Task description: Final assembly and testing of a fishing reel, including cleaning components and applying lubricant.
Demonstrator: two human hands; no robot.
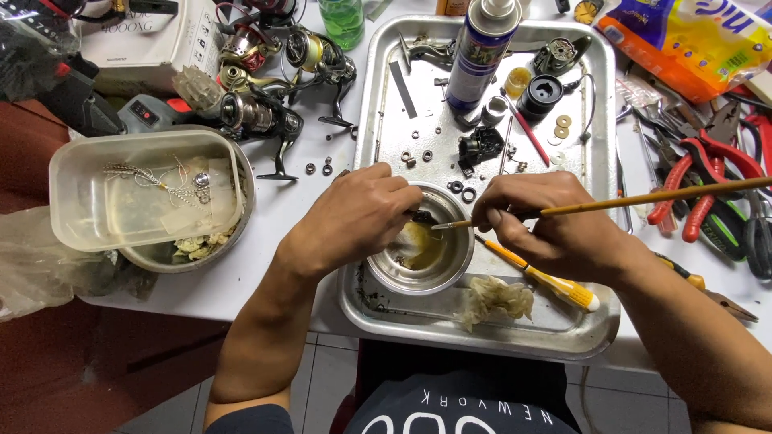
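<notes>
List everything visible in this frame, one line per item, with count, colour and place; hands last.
metal tray: one, silver, centre of table
steel bowl: one, silver, near end of tray, yellowish liquid inside
brush: one, wooden handle, in right hand, tip over bowl
screwdriver: one, yellow and white, on tray below right hand
rag: one, stained cream, near edge of tray
spray can: one, blue and white, far end of tray
plastic tub: one, clear, left, resting on a metal bowl
fishing reels: several, dark metal, upper left
pliers: one pair, red handles, right
left hand: holds a small dark part over bowl
right hand: grips brush
</notes>
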